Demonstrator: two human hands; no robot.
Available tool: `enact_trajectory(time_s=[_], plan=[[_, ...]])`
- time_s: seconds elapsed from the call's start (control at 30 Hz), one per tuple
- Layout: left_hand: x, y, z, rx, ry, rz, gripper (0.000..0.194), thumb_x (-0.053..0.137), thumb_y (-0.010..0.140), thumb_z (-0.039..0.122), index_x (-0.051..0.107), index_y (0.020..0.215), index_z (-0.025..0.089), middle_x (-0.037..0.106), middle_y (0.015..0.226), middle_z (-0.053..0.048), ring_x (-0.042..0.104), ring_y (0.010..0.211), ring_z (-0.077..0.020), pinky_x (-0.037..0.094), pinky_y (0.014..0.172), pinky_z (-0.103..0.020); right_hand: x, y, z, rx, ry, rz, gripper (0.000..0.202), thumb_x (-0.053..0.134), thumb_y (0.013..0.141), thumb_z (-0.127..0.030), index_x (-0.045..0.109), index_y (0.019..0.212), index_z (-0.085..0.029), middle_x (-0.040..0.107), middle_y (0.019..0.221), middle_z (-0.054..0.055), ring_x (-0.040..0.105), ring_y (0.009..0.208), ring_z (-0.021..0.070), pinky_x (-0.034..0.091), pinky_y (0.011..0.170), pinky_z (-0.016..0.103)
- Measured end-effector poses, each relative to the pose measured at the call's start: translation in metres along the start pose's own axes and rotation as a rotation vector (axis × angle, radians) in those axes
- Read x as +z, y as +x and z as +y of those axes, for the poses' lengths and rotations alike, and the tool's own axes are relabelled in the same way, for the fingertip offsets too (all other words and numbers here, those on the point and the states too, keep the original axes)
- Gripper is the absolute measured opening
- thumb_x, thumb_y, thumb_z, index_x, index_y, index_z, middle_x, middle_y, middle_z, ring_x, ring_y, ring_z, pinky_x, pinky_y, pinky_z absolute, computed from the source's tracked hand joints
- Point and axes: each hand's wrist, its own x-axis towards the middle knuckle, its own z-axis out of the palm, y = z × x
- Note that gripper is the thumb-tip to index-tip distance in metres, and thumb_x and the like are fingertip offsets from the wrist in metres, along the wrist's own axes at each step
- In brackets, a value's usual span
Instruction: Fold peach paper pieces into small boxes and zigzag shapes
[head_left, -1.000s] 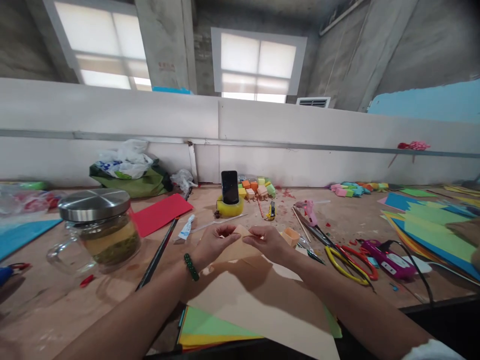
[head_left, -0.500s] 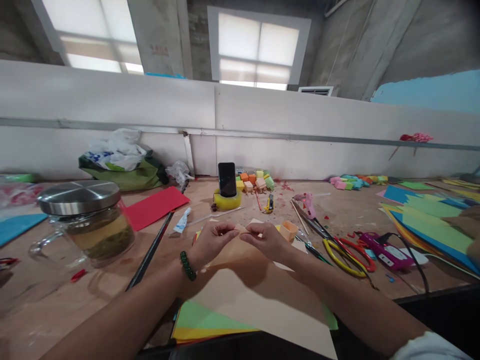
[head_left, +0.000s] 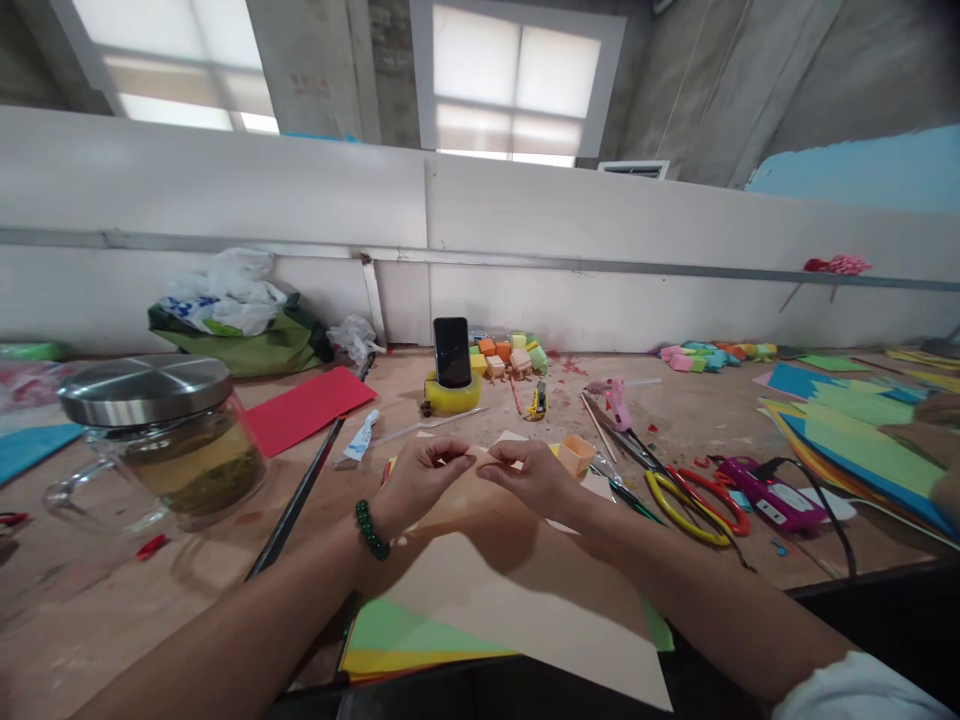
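My left hand [head_left: 426, 482], with a green bead bracelet at the wrist, pinches a small piece of peach paper [head_left: 482, 459] between thumb and fingers. My right hand [head_left: 531, 476] pinches the same piece from the other side, the fingertips of both hands nearly touching. Most of the piece is hidden by the fingers. Below the hands lies a large peach sheet [head_left: 525, 610] on top of green paper [head_left: 412, 630] and yellow sheets. A small peach paper box [head_left: 576, 455] stands just beyond my right hand.
A glass teapot [head_left: 187, 460] and red paper [head_left: 307, 408] are on the left. A phone [head_left: 452, 352] stands on a yellow tape roll. Scissors [head_left: 686, 505], a pink glue gun [head_left: 616, 403] and a purple device [head_left: 772, 497] lie right. Another person's hand [head_left: 911, 442] rests by coloured sheets at far right.
The camera view has shifted slightly. Both my hands keep their pinch on the small paper piece, with barely any movement.
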Motion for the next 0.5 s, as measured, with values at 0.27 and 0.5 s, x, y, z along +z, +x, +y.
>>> enact_trajectory(time_s=[0.27,0.5], plan=[[-0.001,-0.0019,0.0038,-0.009,-0.012,-0.005,0.031,0.07,0.069,0.048,0.073,0.07,0.017,0.071,0.07,-0.004,0.06,0.069,-0.0174,0.048,0.063,-0.026,0.0009,-0.001,-0.0019,0.011,0.03,0.002,0.026,0.058,0.08,-0.032,0.053,0.061,-0.016,0.047,0.06,-0.003,0.039,0.061,0.0103,0.031,0.054,0.022],[0.0006,-0.0031,0.0057,0.014,-0.016,-0.032,0.033,0.066,0.071,0.051,0.074,0.07,0.019,0.074,0.074,-0.004,0.062,0.071,-0.019,0.05,0.066,-0.029,-0.0008,-0.0026,-0.0083,-0.028,0.05,0.006,0.031,0.054,0.084,-0.039,0.053,0.063,-0.016,0.047,0.06,-0.003,0.039,0.059,0.0099,0.029,0.052,0.022]])
